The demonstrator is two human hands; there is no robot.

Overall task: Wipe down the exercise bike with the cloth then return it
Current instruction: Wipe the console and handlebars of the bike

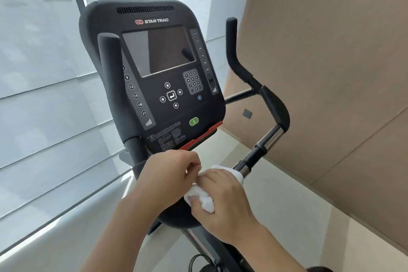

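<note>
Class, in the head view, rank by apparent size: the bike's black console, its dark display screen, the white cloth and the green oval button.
1. Black console
2. Dark display screen
3. White cloth, partly hidden by hands and nearer the camera
4. Green oval button

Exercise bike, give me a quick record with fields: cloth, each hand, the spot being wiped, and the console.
cloth: white cloth, bunched around the handlebar
right hand: right hand grips the cloth
left hand: left hand, fingers curled, pinching at the cloth's edge
spot: right handlebar, at its lower chrome section
console: console, screen dark, green button near the bottom
</note>
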